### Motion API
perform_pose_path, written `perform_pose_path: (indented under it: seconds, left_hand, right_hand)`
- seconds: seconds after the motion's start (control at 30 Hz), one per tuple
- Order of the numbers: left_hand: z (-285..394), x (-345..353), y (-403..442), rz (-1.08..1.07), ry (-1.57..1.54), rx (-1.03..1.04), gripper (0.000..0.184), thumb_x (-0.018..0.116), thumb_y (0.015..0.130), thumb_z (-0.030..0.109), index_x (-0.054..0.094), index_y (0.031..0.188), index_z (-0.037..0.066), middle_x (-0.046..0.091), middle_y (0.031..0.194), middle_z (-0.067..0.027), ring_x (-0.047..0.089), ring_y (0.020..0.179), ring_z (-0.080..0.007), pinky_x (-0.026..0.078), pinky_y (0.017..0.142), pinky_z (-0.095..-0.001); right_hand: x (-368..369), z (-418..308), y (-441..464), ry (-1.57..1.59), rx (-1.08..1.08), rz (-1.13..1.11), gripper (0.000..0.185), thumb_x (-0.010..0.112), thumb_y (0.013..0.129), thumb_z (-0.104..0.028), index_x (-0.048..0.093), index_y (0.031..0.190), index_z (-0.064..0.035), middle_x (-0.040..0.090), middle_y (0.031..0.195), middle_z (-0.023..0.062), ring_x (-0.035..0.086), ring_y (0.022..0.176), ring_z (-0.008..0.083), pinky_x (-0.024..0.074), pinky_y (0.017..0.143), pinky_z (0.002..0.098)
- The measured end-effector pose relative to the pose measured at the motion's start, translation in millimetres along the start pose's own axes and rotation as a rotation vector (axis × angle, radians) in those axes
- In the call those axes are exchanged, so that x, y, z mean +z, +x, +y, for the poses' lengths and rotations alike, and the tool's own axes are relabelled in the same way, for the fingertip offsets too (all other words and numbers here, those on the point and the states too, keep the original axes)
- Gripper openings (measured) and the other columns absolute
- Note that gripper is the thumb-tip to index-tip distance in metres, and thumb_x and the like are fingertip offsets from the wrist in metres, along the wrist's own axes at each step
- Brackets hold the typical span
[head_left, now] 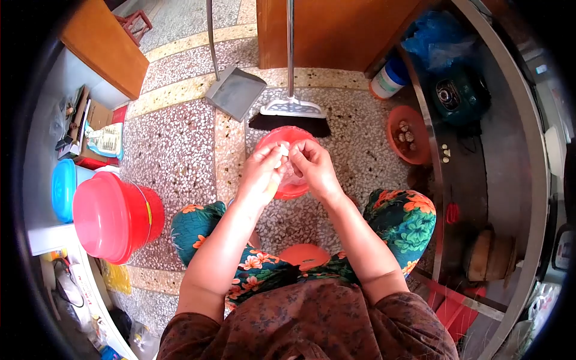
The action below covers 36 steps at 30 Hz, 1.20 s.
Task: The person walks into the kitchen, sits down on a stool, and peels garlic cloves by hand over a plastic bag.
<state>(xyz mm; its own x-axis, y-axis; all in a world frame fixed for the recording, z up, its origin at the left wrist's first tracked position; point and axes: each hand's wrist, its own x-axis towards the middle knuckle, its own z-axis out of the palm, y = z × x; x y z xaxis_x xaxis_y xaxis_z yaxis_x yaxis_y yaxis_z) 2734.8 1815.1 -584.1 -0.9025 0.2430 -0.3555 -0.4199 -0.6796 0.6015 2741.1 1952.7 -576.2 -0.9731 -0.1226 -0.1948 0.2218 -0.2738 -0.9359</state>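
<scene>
Over a red plastic basin (293, 191) on the floor, my two hands are held close together with their fingertips nearly meeting. My left hand (261, 174) is closed, pinching a small white piece (284, 148) that looks like a peeled garlic clove. The fingers of my right hand (316, 168) are pinched together right beside that piece; whatever they hold is too small to make out. Pale bits lie inside the basin, partly hidden by my hands.
A broom (292, 108) and a grey dustpan (236, 93) stand just beyond the basin. To the left is a red lidded bucket (144, 213). An orange bowl (396, 141) with several round bulbs sits at right, beside a metal-edged shelf (437, 180). Under me is an orange-red stool (305, 255).
</scene>
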Motion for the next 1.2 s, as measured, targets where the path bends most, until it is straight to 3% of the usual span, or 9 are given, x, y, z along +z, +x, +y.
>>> perform_pose_path:
  seconds: [0.23,0.4,0.57,0.87,1.0,1.07,1.2]
  left_hand:
    - [0.3,21.2,-12.6,-0.068,0.203,0.100,0.015,0.057,0.090,0.009,0.061,0.103,0.002,0.062,0.092,-0.0025,0.055,0.079,-0.0087,0.044,0.067,-0.0208]
    - [2.1,27.2,-17.0,-0.107,0.136,0.110,0.015,0.058,0.090,0.009,0.062,0.102,0.002,0.063,0.091,-0.0027,0.057,0.079,-0.0092,0.046,0.070,-0.0210]
    - [3.3,31.1,-21.6,-0.121,0.075,0.098,0.014,0.059,0.089,0.009,0.062,0.101,0.001,0.063,0.090,-0.0032,0.057,0.079,-0.0096,0.046,0.071,-0.0209]
    - [6.9,28.2,-23.7,-0.122,0.051,0.114,0.015,0.060,0.089,0.009,0.062,0.102,0.000,0.064,0.091,-0.0043,0.058,0.080,-0.0102,0.047,0.072,-0.0214]
    - [12.1,25.6,-23.2,-0.136,0.127,0.129,0.017,0.063,0.086,0.008,0.063,0.101,0.001,0.064,0.093,-0.0045,0.057,0.079,-0.0093,0.046,0.071,-0.0216]
    - [13.5,26.6,-23.6,-0.139,0.166,0.130,0.017,0.064,0.086,0.008,0.064,0.101,0.001,0.065,0.093,-0.0046,0.057,0.078,-0.0090,0.046,0.070,-0.0216]
    - [14.8,29.5,-25.6,-0.166,0.266,0.141,0.015,0.066,0.084,0.007,0.065,0.099,0.002,0.066,0.091,-0.0049,0.058,0.078,-0.0094,0.044,0.068,-0.0215]
  right_hand:
    - [-1.5,-16.7,-20.2,-0.282,-0.205,0.160,0.010,0.059,0.089,-0.007,0.057,0.083,0.0005,0.057,0.070,0.0010,0.050,0.065,0.0050,0.0421,0.057,0.0232]
    - [3.6,-27.7,-31.4,-0.410,-0.321,0.206,0.008,0.058,0.087,-0.005,0.056,0.085,0.0018,0.058,0.070,0.0066,0.054,0.067,0.0092,0.0445,0.059,0.0268]
    - [5.8,-35.3,-35.7,-0.568,-0.425,0.264,0.006,0.058,0.085,-0.003,0.055,0.083,0.0015,0.058,0.073,0.0148,0.059,0.064,0.0225,0.0446,0.059,0.0324]
    - [8.9,-35.1,-33.5,-0.576,-0.486,0.217,0.007,0.059,0.084,-0.004,0.053,0.083,0.0015,0.058,0.074,0.0162,0.058,0.066,0.0281,0.0444,0.060,0.0350]
    - [7.9,-35.6,-34.7,-0.566,-0.489,0.156,0.007,0.059,0.084,-0.003,0.054,0.083,0.0015,0.058,0.072,0.0137,0.057,0.064,0.0220,0.0440,0.058,0.0323]
    - [10.0,-39.8,-37.8,-0.444,-0.353,0.151,0.008,0.061,0.083,-0.004,0.054,0.082,0.0008,0.056,0.069,0.0077,0.053,0.062,0.0120,0.0427,0.056,0.0275]
    - [8.0,-37.4,-37.3,-0.386,-0.312,0.162,0.008,0.061,0.082,-0.004,0.054,0.081,-0.0002,0.054,0.067,0.0024,0.049,0.062,0.0054,0.0410,0.054,0.0237]
